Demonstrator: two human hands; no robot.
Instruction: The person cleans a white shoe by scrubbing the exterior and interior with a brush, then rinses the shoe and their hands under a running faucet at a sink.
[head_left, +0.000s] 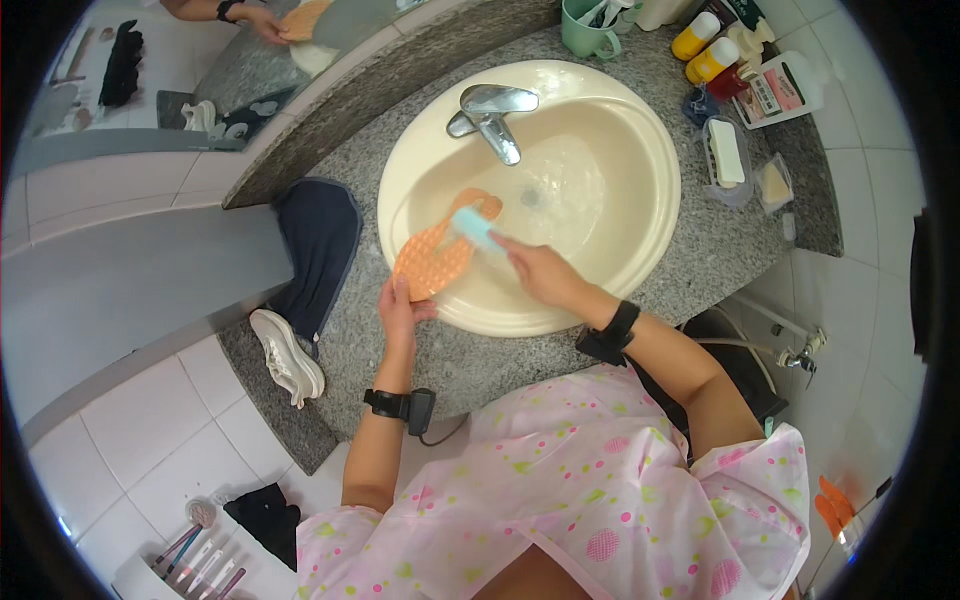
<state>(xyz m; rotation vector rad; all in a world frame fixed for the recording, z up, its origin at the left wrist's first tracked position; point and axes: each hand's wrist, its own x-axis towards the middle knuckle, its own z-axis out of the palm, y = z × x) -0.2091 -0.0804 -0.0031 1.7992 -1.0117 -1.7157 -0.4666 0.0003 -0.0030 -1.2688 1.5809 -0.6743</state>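
Note:
An orange insole [433, 262] with a bumpy surface slants over the left rim of the cream sink [655, 215], its far end down inside the basin. My left hand [400, 312] grips the near end between thumb and fingers. In my right hand [545, 272] is a light blue brush [474, 228], blurred by motion, lying across the middle of the insole. The brush's bristles are hidden. A chrome faucet [490, 120] stands at the sink's back; I cannot tell if water runs.
A white shoe [288, 358] and a dark blue cloth [318, 245] lie left on the grey granite counter [375, 165]. A green mug [588, 30], yellow bottles [704, 50] and a soap dish [727, 160] stand right of the faucet. A mirror [235, 75] is at upper left.

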